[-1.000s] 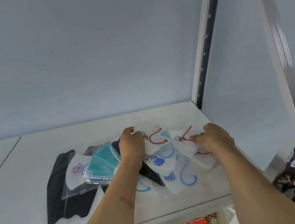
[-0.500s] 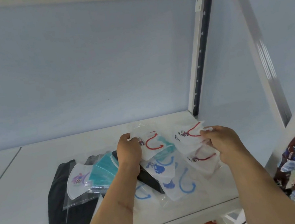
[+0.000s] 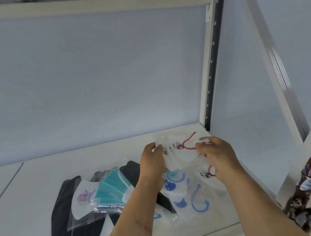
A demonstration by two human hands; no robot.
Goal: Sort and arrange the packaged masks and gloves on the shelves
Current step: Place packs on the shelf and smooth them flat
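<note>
Both hands, left hand [image 3: 152, 161] and right hand [image 3: 218, 154], pinch red-strapped mask packets [image 3: 181, 152] | light, floppy, slippery film | hold by edges

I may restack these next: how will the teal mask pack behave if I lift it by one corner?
The teal mask pack would probably flop, since it is thin masks in a soft clear bag. It likely weighs little. The glossy film may slip against the neighbouring packs it overlaps.

Open shelf [image 3: 31, 195] left of and behind mask pile [image 3: 109, 192]; upright post [image 3: 210, 94] blocks behind-right.
</note>
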